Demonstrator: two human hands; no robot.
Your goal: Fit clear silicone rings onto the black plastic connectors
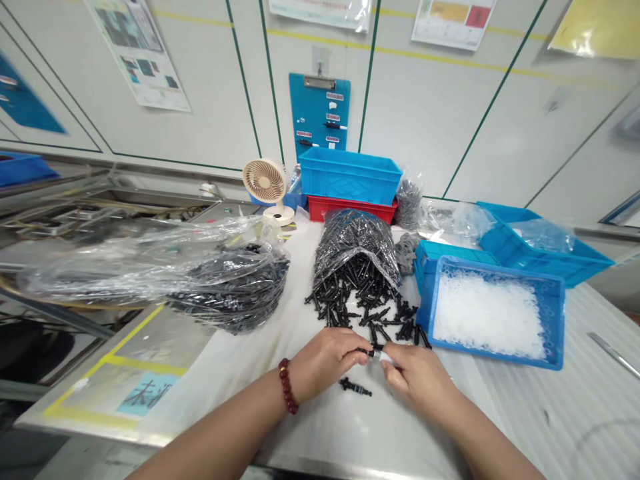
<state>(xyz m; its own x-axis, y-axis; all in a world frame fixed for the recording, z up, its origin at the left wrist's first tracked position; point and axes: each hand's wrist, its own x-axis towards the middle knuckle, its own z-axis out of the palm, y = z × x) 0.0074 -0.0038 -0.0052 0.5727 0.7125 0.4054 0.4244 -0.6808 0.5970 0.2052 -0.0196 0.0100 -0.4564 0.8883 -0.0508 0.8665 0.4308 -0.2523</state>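
My left hand [327,362] is closed, pinching a slim black plastic part [367,351]. Across from it, my right hand [417,373] grips a short white cylindrical piece [385,357], whose tip meets the end of the black part. Whether the white piece fits over it or only touches it, I cannot tell. One more black part [356,387], with pale rings near its middle, lies on the table just below my hands. Beyond them, a heap of similar black parts [345,293] spills out of an open clear plastic bag [357,233].
At right, a blue bin [564,320] holds many small translucent white pieces [487,313]. A large bag of black parts [235,287] lies at left. Behind stand a small fan [266,183], a blue crate [350,177] on a red one [330,209], and more blue bins [575,260].
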